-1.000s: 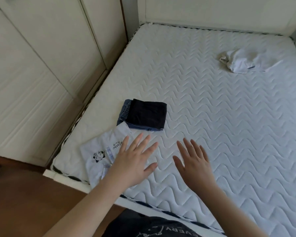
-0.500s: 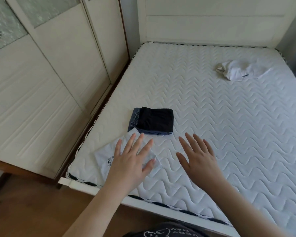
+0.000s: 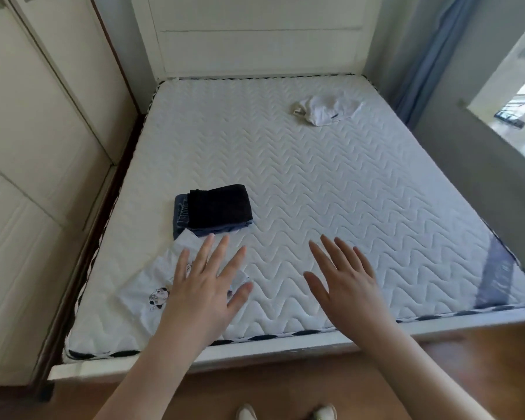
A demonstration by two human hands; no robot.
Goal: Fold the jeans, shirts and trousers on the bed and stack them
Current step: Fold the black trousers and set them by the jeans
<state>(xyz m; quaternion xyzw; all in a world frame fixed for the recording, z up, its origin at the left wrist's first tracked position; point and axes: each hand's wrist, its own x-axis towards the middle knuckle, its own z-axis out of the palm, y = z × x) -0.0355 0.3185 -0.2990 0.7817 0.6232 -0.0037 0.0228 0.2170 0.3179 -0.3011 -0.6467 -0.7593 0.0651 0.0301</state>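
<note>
1. White quilted mattress fills the bed (image 3: 315,192), seen from the foot end with the headboard far ahead.
2. Both hands are spread flat with straight fingers and hold nothing. The left hand (image 3: 203,295) is over a folded white shirt (image 3: 161,283) at the near left corner; whether the palm presses it or hovers just above is hard to tell. The right hand (image 3: 346,286) is over bare mattress beside it.
3. The folded white shirt, printed with a small cartoon figure, lies as a slanted rectangle. Its long axis runs from the near left corner up toward the stack, one corner touching that stack.
4. The stack (image 3: 214,210) sits just beyond: black trousers on top of blue jeans, long axis across the bed.
5. A crumpled white shirt (image 3: 328,112) lies unfolded well apart, near the headboard on the right.
6. Likely step: finishing this shirt, then stacking. To do it well, smooth outward, slide both hands under opposite edges, lift level, and set it square on the black trousers.
</note>
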